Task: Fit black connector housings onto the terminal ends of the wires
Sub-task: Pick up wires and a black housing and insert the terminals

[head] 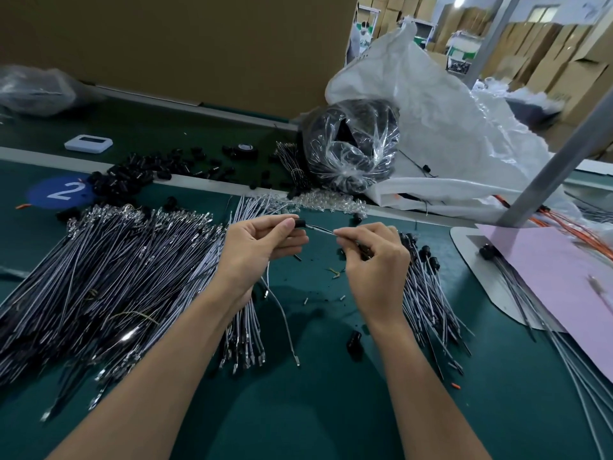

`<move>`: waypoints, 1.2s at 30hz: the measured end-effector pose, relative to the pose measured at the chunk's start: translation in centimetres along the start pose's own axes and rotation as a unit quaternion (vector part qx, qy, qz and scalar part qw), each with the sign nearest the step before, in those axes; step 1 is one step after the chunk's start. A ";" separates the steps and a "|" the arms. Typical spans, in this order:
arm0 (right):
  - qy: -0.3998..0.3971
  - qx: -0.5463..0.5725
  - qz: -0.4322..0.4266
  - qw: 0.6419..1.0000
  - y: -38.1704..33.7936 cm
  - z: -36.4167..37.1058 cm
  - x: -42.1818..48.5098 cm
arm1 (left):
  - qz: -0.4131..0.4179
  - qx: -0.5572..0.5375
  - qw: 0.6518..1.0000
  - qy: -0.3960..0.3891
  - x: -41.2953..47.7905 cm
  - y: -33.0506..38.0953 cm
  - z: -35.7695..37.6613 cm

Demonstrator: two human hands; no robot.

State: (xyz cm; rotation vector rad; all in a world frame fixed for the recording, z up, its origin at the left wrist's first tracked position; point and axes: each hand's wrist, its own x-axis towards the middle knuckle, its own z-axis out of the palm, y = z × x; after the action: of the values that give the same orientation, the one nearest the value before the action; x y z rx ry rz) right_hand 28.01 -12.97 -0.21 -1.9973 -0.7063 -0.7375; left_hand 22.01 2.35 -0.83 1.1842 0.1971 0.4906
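Observation:
My left hand (262, 247) pinches a small black connector housing (300, 224) between thumb and fingers. My right hand (374, 257) pinches a thin grey wire (320, 229) whose end points into that housing. A second grey wire (282, 313) hangs from under my left hand down to the mat. A big pile of grey wires with metal terminals (116, 277) lies to the left. Wires with housings fitted (428, 287) lie to the right. Loose black housings (149, 171) are scattered at the back left.
A clear bag of black parts (351, 144) and a large white sack (441, 127) stand behind. A pink sheet (557, 277) and a metal post (557, 161) are at the right. One stray black housing (354, 340) lies on the green mat (315, 410).

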 end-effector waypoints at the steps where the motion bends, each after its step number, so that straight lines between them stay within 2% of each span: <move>1: -0.004 0.000 0.000 1.000 0.0 0.0 0.0 | 0.000 0.004 1.000 -0.004 0.0 0.0 0.0; 16: -0.027 0.021 0.014 0.999 0.3 -0.2 0.2 | -0.019 0.013 0.999 -0.034 0.0 0.3 -0.2; 22: -0.007 0.018 0.007 1.000 0.2 0.0 0.0 | -0.019 0.055 0.995 -0.083 -0.3 0.0 0.0; 27: -0.021 0.048 0.018 0.998 0.3 0.1 -0.1 | -0.018 0.049 0.995 -0.084 -0.3 0.0 0.0; 36: -0.096 0.063 0.018 0.993 0.1 0.4 -0.2 | -0.001 0.087 0.994 -0.063 -0.5 -0.4 0.6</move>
State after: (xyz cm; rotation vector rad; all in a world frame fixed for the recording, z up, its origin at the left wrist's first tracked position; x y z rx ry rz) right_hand 28.08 -12.69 -0.59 -1.9757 -0.8060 -0.4699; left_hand 21.91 1.47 -1.04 1.3811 0.1348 0.4006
